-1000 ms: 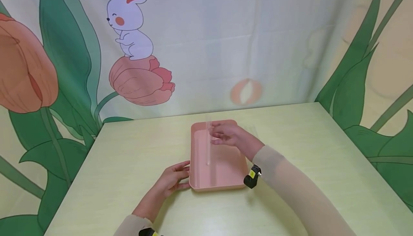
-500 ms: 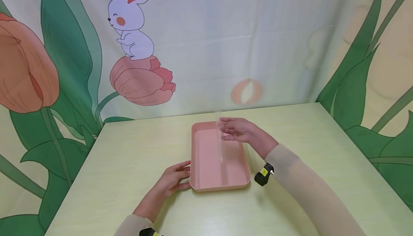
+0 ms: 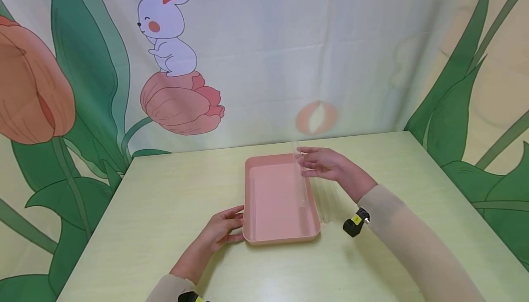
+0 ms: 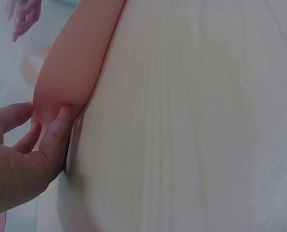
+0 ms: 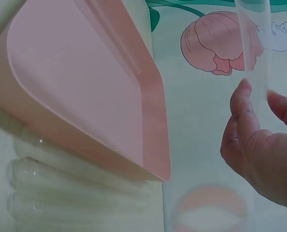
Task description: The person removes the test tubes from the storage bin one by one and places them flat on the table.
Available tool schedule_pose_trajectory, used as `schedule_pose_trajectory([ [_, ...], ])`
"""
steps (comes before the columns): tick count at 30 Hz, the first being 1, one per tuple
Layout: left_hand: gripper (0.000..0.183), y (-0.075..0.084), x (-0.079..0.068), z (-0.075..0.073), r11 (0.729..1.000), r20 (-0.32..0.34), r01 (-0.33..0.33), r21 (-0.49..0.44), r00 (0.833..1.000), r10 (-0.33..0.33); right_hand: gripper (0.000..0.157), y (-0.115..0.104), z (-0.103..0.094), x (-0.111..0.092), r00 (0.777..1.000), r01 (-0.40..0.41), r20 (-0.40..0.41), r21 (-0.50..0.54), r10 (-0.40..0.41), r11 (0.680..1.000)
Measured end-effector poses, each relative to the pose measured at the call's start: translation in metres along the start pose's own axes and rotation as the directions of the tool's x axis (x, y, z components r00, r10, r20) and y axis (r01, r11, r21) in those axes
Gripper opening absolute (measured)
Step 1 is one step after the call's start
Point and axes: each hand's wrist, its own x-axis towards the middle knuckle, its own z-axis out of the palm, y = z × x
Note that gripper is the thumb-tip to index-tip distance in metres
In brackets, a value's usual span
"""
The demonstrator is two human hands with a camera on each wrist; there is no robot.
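A shallow pink tray [image 3: 272,236] lies on the table. My left hand [image 3: 221,229] is at its left side, fingertips and thumb touching the outer wall; in the left wrist view the thumb [image 4: 56,137] presses flat on that wall. Above the tray's right rim, my right hand [image 3: 324,163] pinches a clear test tube [image 3: 301,187] near its upper part, its rounded end pointing down toward me. In the right wrist view the tube [image 5: 254,43] shows between thumb and fingers. Another clear tube [image 3: 253,210] lies along the tray's left inner wall.
Several clear tubes [image 5: 32,174] lie side by side on the pale wooden table [image 3: 173,201], close to the tray's right side. Behind the table's back edge hangs a printed cloth [image 3: 264,63] with a rabbit and tulips.
My right hand has moved right with the test tube, from over the tray's middle to its right rim, revealing more of the tubes beside it. The left hand stays against the tray.
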Motion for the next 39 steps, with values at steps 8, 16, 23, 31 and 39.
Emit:
schedule_pose_trajectory([
  [8, 0.054, 0.0, 0.0, -0.001, 1.0, 0.014, 0.0, -0.016, 1.0, 0.001, 0.063, -0.007, -0.018, -0.012, 1.0, 0.015, 0.021, -0.007, -0.015, 1.0],
  [16, 0.054, 0.0, 0.0, -0.001, 1.0, 0.011, 0.003, -0.01, 1.0, -0.002, 0.065, -0.012, -0.038, -0.023, 1.0, 0.019, 0.003, -0.025, -0.019, 1.0],
  [23, 0.054, 0.0, 0.0, -0.001, 1.0, 0.014, 0.001, -0.011, 1.0, -0.001, 0.066, -0.014, -0.053, -0.035, 1.0, 0.009, -0.027, -0.05, -0.011, 0.999],
  [31, 0.054, 0.0, 0.001, -0.002, 1.0, 0.008, 0.007, -0.008, 1.0, -0.007, 0.068, -0.012, -0.071, -0.04, 0.999, 0.001, -0.035, -0.138, -0.006, 0.99],
  [39, 0.053, 0.0, 0.001, -0.002, 1.0, -0.006, 0.009, 0.004, 1.0, -0.008, 0.066, -0.007, -0.086, -0.043, 0.997, -0.008, -0.08, -0.248, -0.012, 0.969],
])
